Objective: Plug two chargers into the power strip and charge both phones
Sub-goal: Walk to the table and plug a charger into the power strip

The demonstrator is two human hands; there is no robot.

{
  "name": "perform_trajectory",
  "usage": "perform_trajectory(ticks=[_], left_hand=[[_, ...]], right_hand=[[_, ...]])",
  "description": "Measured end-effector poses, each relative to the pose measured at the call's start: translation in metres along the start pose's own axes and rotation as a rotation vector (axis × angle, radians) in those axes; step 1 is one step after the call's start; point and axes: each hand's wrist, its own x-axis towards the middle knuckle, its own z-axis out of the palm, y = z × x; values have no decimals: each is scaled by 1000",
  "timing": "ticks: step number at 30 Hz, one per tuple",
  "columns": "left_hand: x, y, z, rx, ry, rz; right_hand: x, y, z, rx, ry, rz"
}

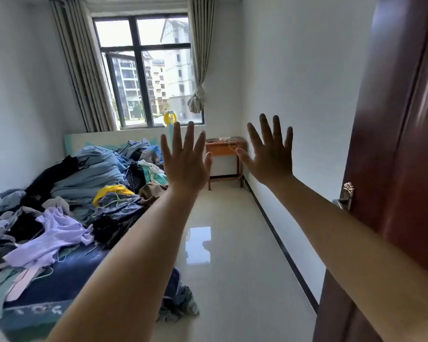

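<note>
My left hand [184, 159] and my right hand [269, 154] are raised in front of me, arms stretched out, fingers spread, backs facing me, holding nothing. Far across the room, between the two hands, stands a small wooden side table [224, 150] under the window. On its top lie a white power strip [224, 138] and a dark flat thing, perhaps a phone [211, 140]; a thin white cable [232, 145] hangs over its front edge. These are too small to make out in detail.
A bed [59, 280] piled with clothes fills the left side. A dark red door [405, 144] with a metal handle [345, 196] stands at the right. Glossy tiled floor [232, 243] runs between bed and right wall to the table.
</note>
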Motion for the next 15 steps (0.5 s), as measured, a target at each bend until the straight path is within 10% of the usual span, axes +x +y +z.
perform_trajectory(ticks=[15], left_hand=[[-54,-28,230,13,-584,-68]], right_hand=[[-54,22,226,0,-524,143]])
